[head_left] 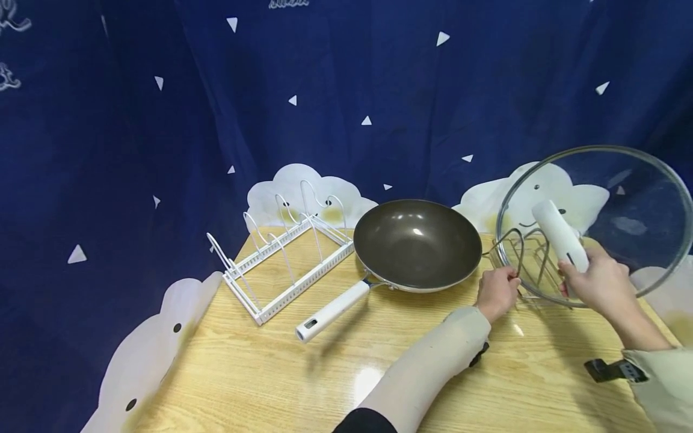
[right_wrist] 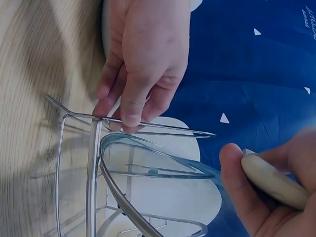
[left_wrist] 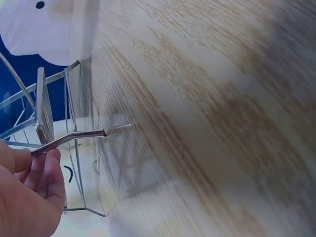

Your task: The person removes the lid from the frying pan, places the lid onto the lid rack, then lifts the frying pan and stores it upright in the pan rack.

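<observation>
At the right of the head view, my right hand (head_left: 601, 282) grips the white handle (head_left: 557, 231) of a large round glass lid (head_left: 644, 198) with a metal rim. The lid stands on edge, its face tilted toward me. Its lower rim comes down between the wire loops of a silver metal rack (right_wrist: 93, 173), as the right wrist view shows. With thumb and fingers, my left hand (head_left: 497, 293) pinches a wire on the near left side of this rack. The left wrist view shows the pinched wire (left_wrist: 69, 137) close up.
Left of the silver rack sits a dark wok (head_left: 417, 240), its white handle (head_left: 332, 311) pointing toward the near left. Beyond it at left stands a white rack (head_left: 305, 284) with upright wire dividers. A blue curtain (head_left: 346, 72) hangs behind the wooden table (head_left: 243, 373).
</observation>
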The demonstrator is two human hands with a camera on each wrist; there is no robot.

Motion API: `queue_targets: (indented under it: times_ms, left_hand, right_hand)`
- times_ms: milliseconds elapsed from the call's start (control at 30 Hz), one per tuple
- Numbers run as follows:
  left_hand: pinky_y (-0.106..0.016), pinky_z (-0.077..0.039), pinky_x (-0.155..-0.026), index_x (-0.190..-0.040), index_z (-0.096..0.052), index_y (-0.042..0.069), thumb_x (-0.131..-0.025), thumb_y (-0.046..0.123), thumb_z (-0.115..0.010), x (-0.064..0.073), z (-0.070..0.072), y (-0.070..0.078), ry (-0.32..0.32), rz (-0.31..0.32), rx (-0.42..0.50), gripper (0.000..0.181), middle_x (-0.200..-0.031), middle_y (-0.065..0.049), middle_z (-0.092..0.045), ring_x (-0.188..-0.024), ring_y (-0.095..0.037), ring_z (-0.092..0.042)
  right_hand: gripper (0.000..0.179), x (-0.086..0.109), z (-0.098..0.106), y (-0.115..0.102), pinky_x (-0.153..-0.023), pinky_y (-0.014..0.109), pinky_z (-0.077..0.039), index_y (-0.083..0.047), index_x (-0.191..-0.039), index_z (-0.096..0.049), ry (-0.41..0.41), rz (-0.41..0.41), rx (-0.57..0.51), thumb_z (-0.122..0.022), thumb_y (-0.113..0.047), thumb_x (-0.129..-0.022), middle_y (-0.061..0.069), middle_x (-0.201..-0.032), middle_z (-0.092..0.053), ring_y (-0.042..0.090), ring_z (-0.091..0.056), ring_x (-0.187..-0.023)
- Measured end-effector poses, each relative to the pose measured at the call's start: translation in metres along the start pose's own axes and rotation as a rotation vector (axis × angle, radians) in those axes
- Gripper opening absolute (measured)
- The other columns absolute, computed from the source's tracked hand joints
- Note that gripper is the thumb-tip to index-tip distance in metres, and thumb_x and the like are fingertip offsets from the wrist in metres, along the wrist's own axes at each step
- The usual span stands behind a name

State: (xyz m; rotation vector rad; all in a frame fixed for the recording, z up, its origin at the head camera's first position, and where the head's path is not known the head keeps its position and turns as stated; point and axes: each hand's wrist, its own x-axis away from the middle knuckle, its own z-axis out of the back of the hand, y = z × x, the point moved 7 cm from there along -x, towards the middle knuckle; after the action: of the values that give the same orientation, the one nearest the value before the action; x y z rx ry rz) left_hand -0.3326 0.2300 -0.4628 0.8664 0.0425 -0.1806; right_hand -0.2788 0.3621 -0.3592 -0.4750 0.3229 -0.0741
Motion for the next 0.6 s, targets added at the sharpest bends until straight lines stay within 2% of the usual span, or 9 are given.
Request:
queue_targets:
  times_ms: [67, 200, 433, 600]
  left_hand:
    - [-0.015, -0.04, -0.054, -0.1, -0.07, 0.03, -0.092, 0.027, -0.062, 0.0, 0.0, 0.0, 0.001, -0.004, -0.01, 0.011, -0.081, 0.021, -0.061, -0.064, 0.004, -0.05]
    - [-0.013, -0.042, -0.058, -0.104, -0.07, 0.03, -0.092, 0.028, -0.062, 0.001, 0.0, 0.003, -0.003, -0.027, -0.043, 0.014, -0.084, 0.022, -0.062, -0.069, 0.007, -0.053]
    - [-0.014, -0.041, -0.057, -0.103, -0.07, 0.03, -0.093, 0.028, -0.061, 0.002, 0.001, 0.004, -0.009, -0.04, -0.039, 0.013, -0.081, 0.021, -0.061, -0.067, 0.005, -0.051]
    - [-0.015, -0.04, -0.054, -0.102, -0.07, 0.031, -0.093, 0.028, -0.06, 0.001, 0.001, 0.001, -0.011, -0.023, -0.02, 0.013, -0.081, 0.021, -0.06, -0.064, 0.004, -0.049]
  right_hand:
    - [0.038, -0.002, -0.003, -0.002, -0.063, 0.05, -0.035, 0.016, -0.105, -0.049, -0.006, -0.006, 0.001, -0.056, -0.019, -0.093, 0.021, -0.064, -0.061, 0.044, -0.058, -0.067]
    - [0.038, -0.004, -0.006, -0.001, -0.044, 0.036, -0.038, 0.015, -0.104, -0.048, -0.012, -0.023, 0.001, -0.059, -0.019, -0.091, 0.024, -0.067, -0.061, 0.037, -0.059, -0.059]
    - [0.039, -0.004, -0.01, -0.001, -0.041, 0.033, -0.039, 0.016, -0.105, -0.046, -0.03, -0.019, -0.036, -0.057, -0.018, -0.092, 0.017, -0.063, -0.061, 0.027, -0.059, -0.053]
    - [0.044, -0.005, -0.015, -0.002, -0.041, 0.033, -0.04, 0.02, -0.11, -0.04, -0.056, -0.036, -0.068, -0.054, -0.019, -0.094, 0.025, -0.07, -0.059, 0.024, -0.059, -0.051]
